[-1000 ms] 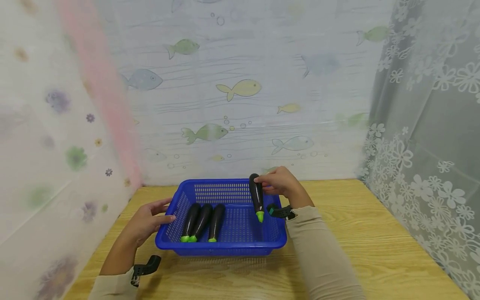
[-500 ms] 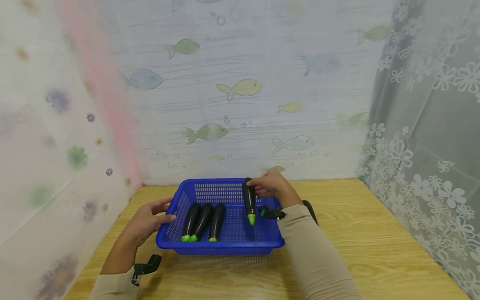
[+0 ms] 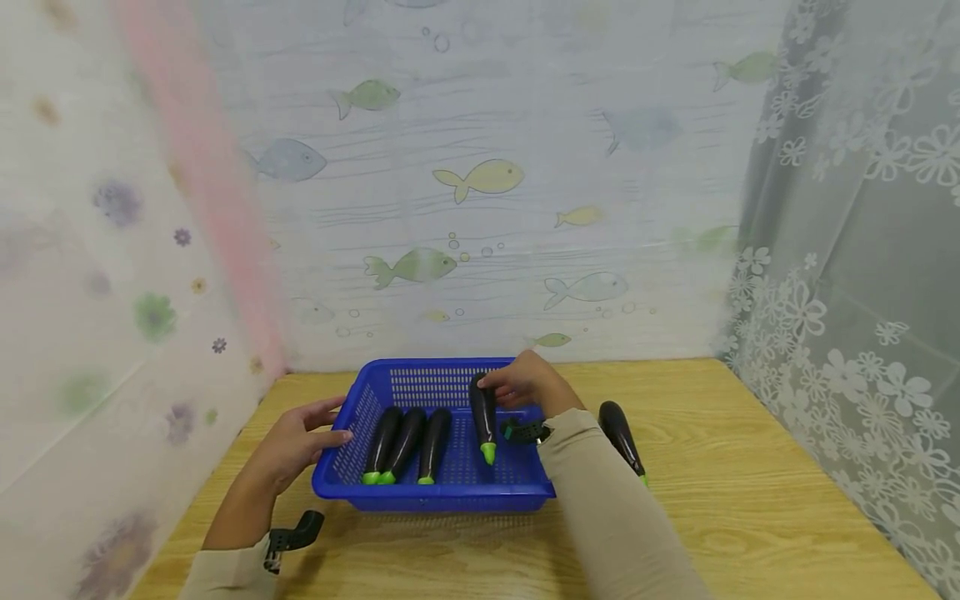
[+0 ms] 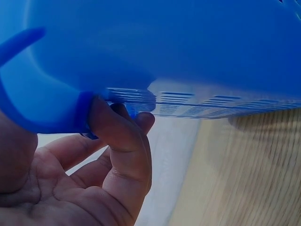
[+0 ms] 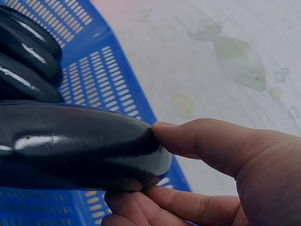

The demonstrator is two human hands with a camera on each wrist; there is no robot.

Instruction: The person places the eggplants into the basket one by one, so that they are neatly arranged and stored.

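Pinches an eggplant (image 3: 483, 412) by its rounded end between thumb and fingers of the right hand (image 3: 527, 383), slanting down inside the blue basket (image 3: 442, 492), right of three more eggplants (image 3: 406, 444). Grips the basket's left rim with the left hand (image 3: 296, 437), thumb inside. Shows another eggplant (image 3: 620, 432) on the wooden table (image 3: 750, 467), partly behind the right sleeve (image 3: 618, 512)

Fish-print backdrop (image 3: 510, 117), wood-grain table (image 3: 727, 475), apparently a flowered curtain (image 3: 862, 233)
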